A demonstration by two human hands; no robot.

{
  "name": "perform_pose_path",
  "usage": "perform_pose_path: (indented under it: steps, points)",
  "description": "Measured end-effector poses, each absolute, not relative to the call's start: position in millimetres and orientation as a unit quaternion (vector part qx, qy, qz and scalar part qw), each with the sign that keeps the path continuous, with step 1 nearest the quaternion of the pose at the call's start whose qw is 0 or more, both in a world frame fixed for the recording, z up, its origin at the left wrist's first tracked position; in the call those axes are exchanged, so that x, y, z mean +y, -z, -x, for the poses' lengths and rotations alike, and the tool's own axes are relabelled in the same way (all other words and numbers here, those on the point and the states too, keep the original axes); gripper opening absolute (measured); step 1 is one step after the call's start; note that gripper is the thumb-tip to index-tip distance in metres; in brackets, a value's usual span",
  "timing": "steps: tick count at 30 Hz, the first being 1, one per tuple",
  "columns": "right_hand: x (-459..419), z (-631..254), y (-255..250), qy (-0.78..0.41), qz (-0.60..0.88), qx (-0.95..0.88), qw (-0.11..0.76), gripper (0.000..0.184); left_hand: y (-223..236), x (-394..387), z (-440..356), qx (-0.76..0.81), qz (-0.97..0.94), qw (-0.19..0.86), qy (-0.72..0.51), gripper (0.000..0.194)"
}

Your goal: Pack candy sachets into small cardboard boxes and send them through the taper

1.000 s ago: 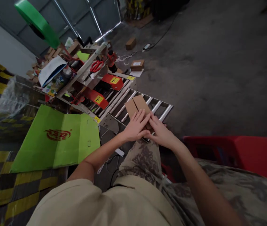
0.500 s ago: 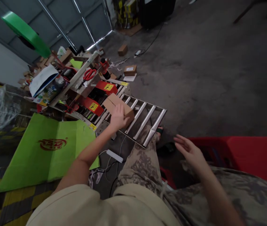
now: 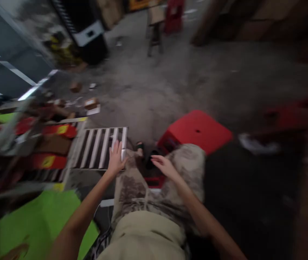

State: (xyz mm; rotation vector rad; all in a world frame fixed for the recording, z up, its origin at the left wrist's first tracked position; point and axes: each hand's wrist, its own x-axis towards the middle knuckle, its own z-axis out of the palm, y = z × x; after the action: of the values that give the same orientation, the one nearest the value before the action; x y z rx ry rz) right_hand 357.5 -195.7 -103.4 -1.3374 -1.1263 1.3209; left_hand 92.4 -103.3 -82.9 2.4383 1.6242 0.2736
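My left hand (image 3: 116,159) is open with its fingers spread, over the near end of the metal roller conveyor (image 3: 97,148); nothing is in it. Between the red side guides of the taping machine (image 3: 59,130) lies a brown cardboard box (image 3: 53,144), apart from my hand. My right hand (image 3: 166,167) hangs over my lap beside my knee, its fingers loosely stretched and holding nothing. The whole view is smeared by motion.
A red plastic stool (image 3: 197,130) stands just beyond my right knee. To the lower left lies a bright green sheet (image 3: 40,220). A small box (image 3: 91,104) sits on the floor behind the conveyor, and a white power strip (image 3: 107,203) lies beside my leg.
The box has gone from under my left hand on the rollers into the taping machine. My left hand has come away from it. The view has swung right, showing the stool.
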Motion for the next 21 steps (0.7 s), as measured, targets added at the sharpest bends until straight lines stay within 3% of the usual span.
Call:
perform_pose_path:
  steps: [3, 6, 9, 12, 14, 18, 21]
  points:
    - [-189, -383, 87, -0.499, 0.583, -0.446, 0.46, 0.035, 111, -128, -148, 0.491, -0.837, 0.172, -0.167, 0.083]
    - [-189, -440, 66, -0.45, 0.623, -0.437, 0.468, 0.027, 123, -120, -176, 0.478, -0.814, 0.247, -0.218, 0.087]
    - [-214, -517, 24, -0.265, 0.725, -0.431, 0.468, 0.03, 121, -109, -178, 0.495, -0.79, 0.286, -0.223, 0.089]
    - [-261, -589, -26, 0.003, 0.851, -0.363, 0.38, 0.036, 116, -102, -168, 0.544, -0.746, 0.312, -0.223, 0.089]
    - [-299, -618, -55, 0.11, 0.917, -0.256, 0.286, 0.04, 116, -98, -163, 0.58, -0.705, 0.343, -0.223, 0.09]
    - [-369, -621, -89, 0.182, 0.977, -0.023, 0.104, 0.049, 122, -95, -166, 0.607, -0.646, 0.411, -0.213, 0.093]
    - [-396, -612, -86, 0.201, 0.978, 0.012, 0.055, 0.051, 126, -92, -179, 0.585, -0.643, 0.444, -0.217, 0.094]
